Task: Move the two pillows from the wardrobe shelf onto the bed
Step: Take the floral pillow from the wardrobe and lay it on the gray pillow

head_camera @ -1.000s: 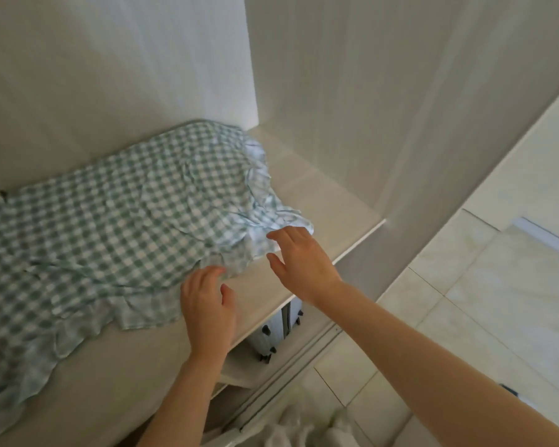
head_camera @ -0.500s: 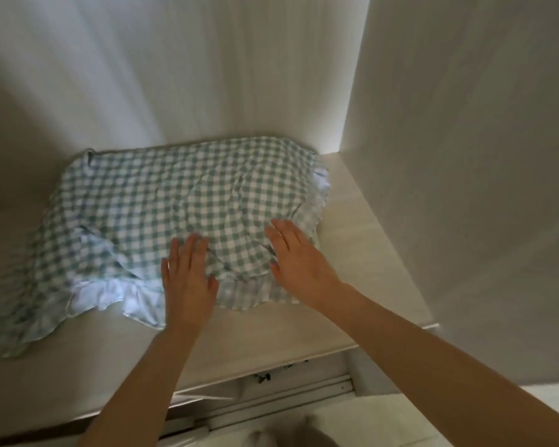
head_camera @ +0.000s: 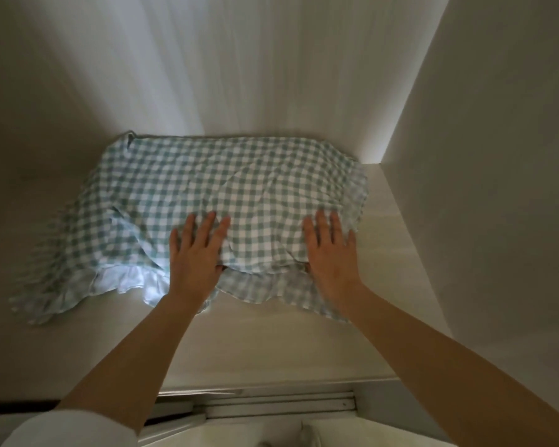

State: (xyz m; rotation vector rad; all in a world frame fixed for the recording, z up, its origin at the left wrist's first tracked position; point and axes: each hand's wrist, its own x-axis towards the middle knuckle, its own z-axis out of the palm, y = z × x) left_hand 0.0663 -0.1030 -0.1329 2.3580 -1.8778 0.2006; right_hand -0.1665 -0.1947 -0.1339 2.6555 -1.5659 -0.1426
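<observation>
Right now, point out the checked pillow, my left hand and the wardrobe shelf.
checked pillow [head_camera: 239,185]: head view, middle of its top.
left hand [head_camera: 196,253]: head view, back of the hand.
wardrobe shelf [head_camera: 271,343]: head view, bare front board.

The checked pillow [head_camera: 226,201] filled the middle of the wardrobe shelf [head_camera: 271,343], its far edge against the back panel [head_camera: 207,75]. On the right of the frame the side wall [head_camera: 497,156] stood just beside its frill, leaving a narrow strip of bare shelf. Bare shelf ran wide along the near edge and at the left. Both hands, left [head_camera: 196,253] and right [head_camera: 331,253], lay flat on the pillow's near edge.
</observation>
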